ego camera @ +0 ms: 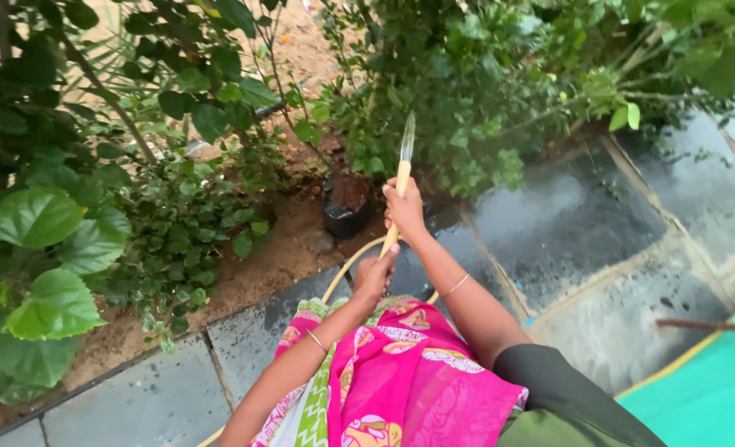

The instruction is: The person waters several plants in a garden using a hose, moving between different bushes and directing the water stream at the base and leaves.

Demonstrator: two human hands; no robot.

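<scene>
My right hand (405, 209) grips a thin yellow hose (401, 178) near its end, and a stream of water (407, 136) shoots from it toward the green bushes (467, 91). My left hand (375, 275) holds the same hose lower down, where it curves back toward my body. Both wrists wear thin bangles. A pink patterned cloth (401, 372) covers my front below the hands. A small black pot (347, 205) with soil stands just left of the hose end.
Large-leafed plants (53, 240) fill the left side over a bed of brown soil (260, 265). Wet grey paving slabs (583, 240) lie to the right and below. A turquoise surface (715, 389) with a yellow edge sits at bottom right, a thin brown rod (707, 326) above it.
</scene>
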